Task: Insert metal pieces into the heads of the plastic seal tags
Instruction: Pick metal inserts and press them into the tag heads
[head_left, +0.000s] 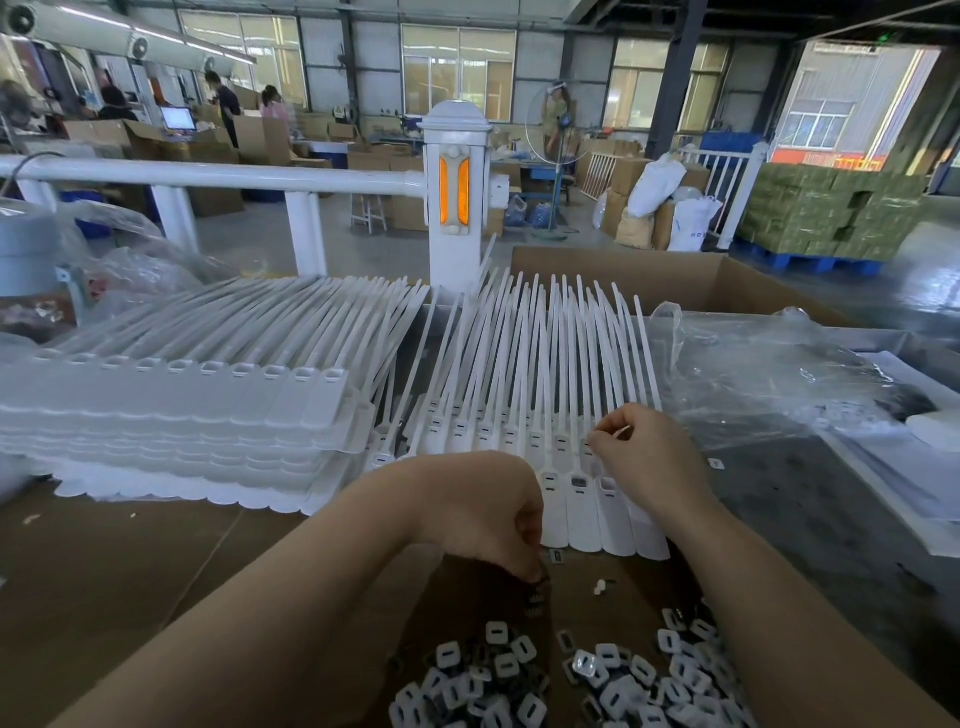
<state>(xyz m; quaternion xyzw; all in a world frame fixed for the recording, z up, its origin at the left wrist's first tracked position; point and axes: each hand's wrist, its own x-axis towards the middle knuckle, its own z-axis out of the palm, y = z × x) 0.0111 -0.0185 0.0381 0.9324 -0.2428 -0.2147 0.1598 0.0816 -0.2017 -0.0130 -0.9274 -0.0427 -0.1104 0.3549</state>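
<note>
**Head view — seal tags and metal inserts, handling entry**

Item: metal pieces (571, 675), loose heap on the cardboard nearest the person. Judged small, light, rigid, probably slippery; best pinched by the edges, one at a time.

Item: plastic seal tags (576, 499), fanned row between the hands, a stacked batch (182, 410) to the left. Judged light, with stiff heads and whippy tails; steady at the head.

Left hand (493, 514): fingers curled down at the heap's far edge, seemingly pinching pieces. Right hand (649, 457): fingertips pinched at a tag head; whether it holds a piece cannot be told.
</note>
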